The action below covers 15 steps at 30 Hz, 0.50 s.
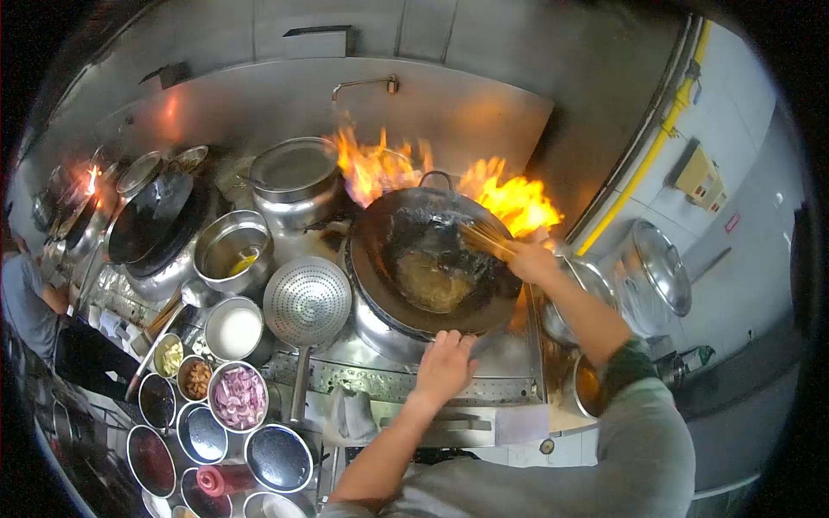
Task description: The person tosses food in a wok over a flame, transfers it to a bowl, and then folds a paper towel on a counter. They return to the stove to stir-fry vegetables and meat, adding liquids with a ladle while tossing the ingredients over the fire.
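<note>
A dark wok (371,259) with murky liquid (432,281) in its bottom sits on the burner, its loop handle on the far side. My left hand (445,367) is at the near rim, its fingers closed over the edge; the rim's near handle, if there is one, is hidden. Closed around a bamboo wok brush (488,241), my right hand (533,257) is above the right side of the wok. The bristles point left, over the inside of the wok.
Tall flames (518,198) rise behind the wok. A perforated strainer (307,300) lies left of it, near a steel pot (233,250) and a bowl of sliced onions (239,398). Another person (34,302) stands far left. A lidded pot (661,268) is at right.
</note>
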Each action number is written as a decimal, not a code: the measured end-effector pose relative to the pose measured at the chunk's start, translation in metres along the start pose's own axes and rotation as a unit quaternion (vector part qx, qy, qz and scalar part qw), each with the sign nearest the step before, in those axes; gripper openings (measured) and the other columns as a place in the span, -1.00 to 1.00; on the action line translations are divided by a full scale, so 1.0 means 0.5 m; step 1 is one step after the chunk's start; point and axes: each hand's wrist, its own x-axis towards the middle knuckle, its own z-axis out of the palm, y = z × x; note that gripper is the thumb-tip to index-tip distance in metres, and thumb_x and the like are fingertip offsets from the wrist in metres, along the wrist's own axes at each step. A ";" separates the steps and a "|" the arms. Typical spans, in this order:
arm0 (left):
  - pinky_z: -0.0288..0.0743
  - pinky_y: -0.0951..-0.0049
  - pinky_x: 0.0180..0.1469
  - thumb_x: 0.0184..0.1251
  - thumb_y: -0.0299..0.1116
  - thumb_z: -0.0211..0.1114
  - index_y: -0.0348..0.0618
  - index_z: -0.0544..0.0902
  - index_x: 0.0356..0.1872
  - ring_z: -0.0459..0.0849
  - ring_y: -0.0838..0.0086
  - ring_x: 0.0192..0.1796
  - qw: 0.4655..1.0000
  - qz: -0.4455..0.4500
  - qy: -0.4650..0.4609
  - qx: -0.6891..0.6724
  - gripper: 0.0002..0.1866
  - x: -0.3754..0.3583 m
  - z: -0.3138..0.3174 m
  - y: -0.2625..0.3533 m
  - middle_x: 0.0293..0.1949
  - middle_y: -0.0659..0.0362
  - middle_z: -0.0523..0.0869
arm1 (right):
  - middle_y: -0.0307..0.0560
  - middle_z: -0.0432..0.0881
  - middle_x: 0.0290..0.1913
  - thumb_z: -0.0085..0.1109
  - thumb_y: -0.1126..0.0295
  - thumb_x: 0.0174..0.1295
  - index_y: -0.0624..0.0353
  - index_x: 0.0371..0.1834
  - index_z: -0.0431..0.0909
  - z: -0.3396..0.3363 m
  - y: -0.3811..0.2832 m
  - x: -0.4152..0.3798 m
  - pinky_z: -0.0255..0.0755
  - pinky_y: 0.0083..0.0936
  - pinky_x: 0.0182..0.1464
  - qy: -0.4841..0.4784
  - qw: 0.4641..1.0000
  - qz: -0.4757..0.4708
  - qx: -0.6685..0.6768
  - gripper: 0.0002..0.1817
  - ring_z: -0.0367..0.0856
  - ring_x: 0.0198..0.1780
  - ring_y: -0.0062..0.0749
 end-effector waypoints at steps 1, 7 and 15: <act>0.49 0.16 0.06 0.14 -0.34 0.46 -0.18 0.63 0.11 0.53 0.15 0.07 1.000 0.004 0.009 -0.002 -0.53 0.000 0.001 -0.003 -0.06 0.08 0.58 | 0.04 0.77 0.00 0.21 0.08 0.27 -0.20 0.30 0.58 -0.015 -0.075 0.011 0.63 -0.04 0.06 -0.014 0.999 0.041 0.020 -0.50 0.74 0.01 0.09; 0.52 0.09 0.02 0.13 -0.38 0.47 -0.17 0.62 0.11 0.55 0.04 -0.02 1.000 0.011 0.010 0.003 -0.53 0.009 -0.006 0.012 -0.14 0.01 0.59 | 0.12 0.77 -0.03 0.42 0.06 0.13 -0.10 0.30 0.60 0.083 -0.311 0.005 0.63 -0.19 0.00 -0.028 0.915 -0.007 0.402 -0.39 0.77 -0.08 0.05; 0.49 0.10 0.06 0.22 -0.30 0.41 -0.20 0.61 0.17 0.57 0.10 0.03 0.997 -0.007 -0.006 0.076 -0.52 0.019 -0.004 0.036 -0.08 0.05 0.62 | 0.12 0.78 -0.04 0.39 0.13 0.12 -0.11 0.30 0.62 -0.144 0.169 -0.065 0.68 -0.21 -0.05 -0.176 0.958 -0.225 -0.018 -0.40 0.78 -0.07 -0.11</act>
